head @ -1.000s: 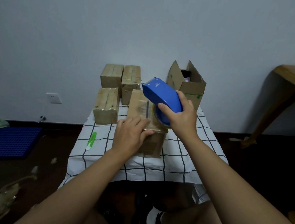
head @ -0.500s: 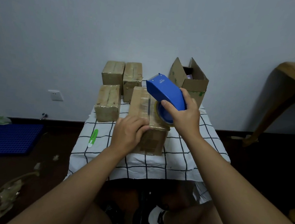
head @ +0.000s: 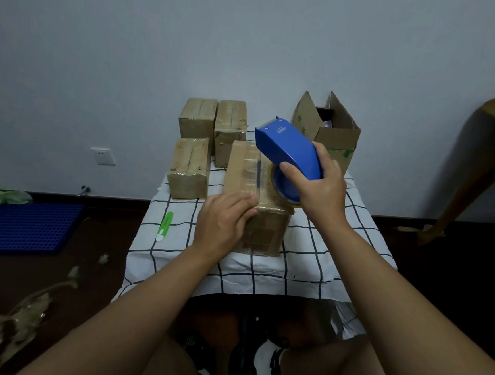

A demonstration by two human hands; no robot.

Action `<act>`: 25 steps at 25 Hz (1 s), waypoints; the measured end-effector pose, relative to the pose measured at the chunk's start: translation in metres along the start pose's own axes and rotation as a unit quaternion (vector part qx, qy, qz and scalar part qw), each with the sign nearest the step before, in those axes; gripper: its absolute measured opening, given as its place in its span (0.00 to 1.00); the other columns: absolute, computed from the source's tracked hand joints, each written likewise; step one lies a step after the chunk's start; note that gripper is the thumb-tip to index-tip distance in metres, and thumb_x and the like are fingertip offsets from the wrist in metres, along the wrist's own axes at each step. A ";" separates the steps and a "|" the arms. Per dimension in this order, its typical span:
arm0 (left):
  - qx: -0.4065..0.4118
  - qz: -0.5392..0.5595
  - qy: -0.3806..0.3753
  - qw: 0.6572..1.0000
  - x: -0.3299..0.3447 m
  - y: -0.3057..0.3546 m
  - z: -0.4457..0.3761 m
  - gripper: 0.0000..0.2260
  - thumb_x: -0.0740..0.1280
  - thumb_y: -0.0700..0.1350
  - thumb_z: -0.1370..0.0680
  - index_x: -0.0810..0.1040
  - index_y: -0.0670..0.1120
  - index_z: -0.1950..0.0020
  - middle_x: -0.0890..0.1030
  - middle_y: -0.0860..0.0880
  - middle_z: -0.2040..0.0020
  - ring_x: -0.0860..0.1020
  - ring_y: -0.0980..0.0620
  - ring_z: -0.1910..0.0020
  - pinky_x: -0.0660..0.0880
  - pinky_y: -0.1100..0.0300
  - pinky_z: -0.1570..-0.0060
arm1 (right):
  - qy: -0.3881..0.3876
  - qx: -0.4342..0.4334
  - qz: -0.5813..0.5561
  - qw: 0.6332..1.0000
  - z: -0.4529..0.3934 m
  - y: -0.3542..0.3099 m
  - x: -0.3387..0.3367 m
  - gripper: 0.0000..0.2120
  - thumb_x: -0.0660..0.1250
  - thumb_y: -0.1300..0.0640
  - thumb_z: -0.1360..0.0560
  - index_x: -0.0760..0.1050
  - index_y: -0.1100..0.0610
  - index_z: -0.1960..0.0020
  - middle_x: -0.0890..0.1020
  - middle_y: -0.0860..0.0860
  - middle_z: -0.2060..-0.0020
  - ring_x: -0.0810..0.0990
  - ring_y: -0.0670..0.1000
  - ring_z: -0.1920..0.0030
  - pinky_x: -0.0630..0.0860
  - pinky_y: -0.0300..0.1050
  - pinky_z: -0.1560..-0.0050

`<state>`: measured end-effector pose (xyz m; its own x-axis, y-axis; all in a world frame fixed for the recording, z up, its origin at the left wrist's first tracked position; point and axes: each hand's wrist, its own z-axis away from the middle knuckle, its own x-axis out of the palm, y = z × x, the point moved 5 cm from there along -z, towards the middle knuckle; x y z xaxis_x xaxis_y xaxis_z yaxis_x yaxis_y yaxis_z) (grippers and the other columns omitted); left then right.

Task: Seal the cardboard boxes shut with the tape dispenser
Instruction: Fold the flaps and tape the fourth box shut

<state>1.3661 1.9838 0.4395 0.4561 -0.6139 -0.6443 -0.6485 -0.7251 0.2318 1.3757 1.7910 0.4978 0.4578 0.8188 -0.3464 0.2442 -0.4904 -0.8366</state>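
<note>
Five cardboard boxes are counted in the head view on the checked surface [head: 318, 252]: three taped boxes [head: 198, 118] grouped at the far left corner, one open box [head: 337, 138] with raised flaps at the far right corner, and the front box [head: 256, 205] at the middle near the front edge. One blue tape dispenser [head: 290, 149] is gripped from above by the right hand [head: 321, 190], fingers curled round its body, with the tape roll [head: 283, 187] touching the top of the front box at its right edge. The left hand [head: 223, 221] is pressed on the near top edge of that box, fingers bent over the corner; nothing is pinched by it. One green utility knife [head: 165, 222] lies near the left edge.

The box is judged light and fairly stiff, with flaps that may spring up, so it is best steadied from the top near the seam. The dispenser looks rigid and smooth; its arched back is the natural hold, away from the toothed front blade.
</note>
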 end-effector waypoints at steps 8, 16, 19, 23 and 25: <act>-0.099 0.047 0.030 0.994 -0.010 -0.022 0.007 0.08 0.72 0.44 0.24 0.83 0.42 0.48 0.83 0.48 0.49 0.76 0.47 0.48 0.71 0.62 0.47 | 0.000 0.003 -0.004 1.000 0.000 0.001 0.000 0.28 0.73 0.40 0.29 0.69 0.41 0.32 0.72 0.50 0.44 0.74 0.48 0.46 0.75 0.45 0.46; -0.067 -0.001 0.022 0.998 -0.011 -0.015 0.004 0.04 0.70 0.44 0.23 0.79 0.44 0.55 0.79 0.50 0.53 0.72 0.50 0.53 0.73 0.57 0.65 | -0.002 0.010 0.000 1.000 0.000 -0.002 0.001 0.28 0.73 0.40 0.29 0.70 0.43 0.32 0.72 0.50 0.45 0.74 0.49 0.45 0.73 0.42 0.49; -0.053 0.004 0.008 0.999 -0.012 -0.019 0.003 0.04 0.68 0.46 0.21 0.79 0.46 0.52 0.79 0.51 0.53 0.72 0.50 0.53 0.74 0.55 0.64 | -0.007 0.010 0.000 1.000 0.000 -0.003 0.003 0.28 0.74 0.40 0.29 0.70 0.43 0.32 0.72 0.50 0.45 0.74 0.49 0.46 0.73 0.42 0.50; -0.059 -0.006 0.002 0.998 -0.009 -0.018 0.002 0.09 0.63 0.49 0.21 0.77 0.45 0.55 0.79 0.49 0.55 0.73 0.49 0.55 0.74 0.55 0.66 | -0.001 0.016 0.002 1.000 0.000 -0.003 0.002 0.28 0.73 0.40 0.29 0.70 0.42 0.32 0.72 0.50 0.45 0.74 0.49 0.45 0.71 0.39 0.52; -0.068 0.014 -0.007 0.998 -0.011 -0.020 0.004 0.06 0.66 0.47 0.21 0.78 0.46 0.52 0.79 0.51 0.54 0.73 0.50 0.54 0.74 0.55 0.62 | -0.002 0.014 0.004 1.000 0.000 -0.004 0.001 0.28 0.73 0.40 0.29 0.70 0.43 0.31 0.72 0.50 0.45 0.74 0.50 0.45 0.71 0.40 0.52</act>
<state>1.3719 2.0065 0.4394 0.4288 -0.6310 -0.6465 -0.5722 -0.7435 0.3461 1.3749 1.7937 0.5011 0.4565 0.8160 -0.3546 0.2158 -0.4882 -0.8457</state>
